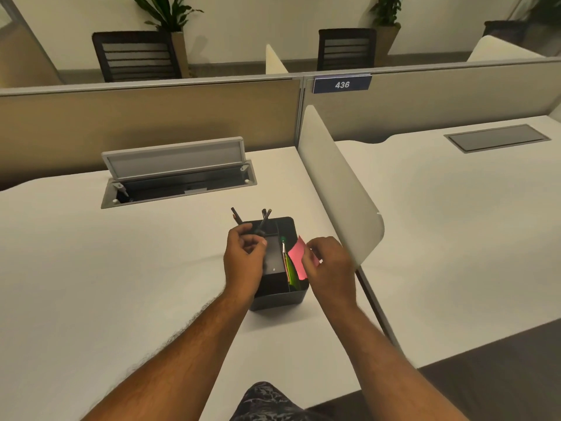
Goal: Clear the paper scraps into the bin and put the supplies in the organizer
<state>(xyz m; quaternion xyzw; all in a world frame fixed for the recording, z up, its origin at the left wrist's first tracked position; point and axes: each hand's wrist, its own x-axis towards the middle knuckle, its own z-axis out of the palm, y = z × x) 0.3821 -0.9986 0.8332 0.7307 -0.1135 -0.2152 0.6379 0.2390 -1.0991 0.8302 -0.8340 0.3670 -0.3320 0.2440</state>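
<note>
Both hands — over organizer (280, 297)

Under both hands the desk top (127, 268) looks smooth, matt and white, like laminate. Between the hands, the organizer (280, 296) seems to be dark plastic with a soft, dull sheen. The pink notes (297, 259) at the right hand (329, 265) are thin matt paper. The pencils (237, 216) in the left hand (243, 259) look dark and a little glossy. Beyond the hands, the flap (173, 158) looks like brushed grey metal.
</note>
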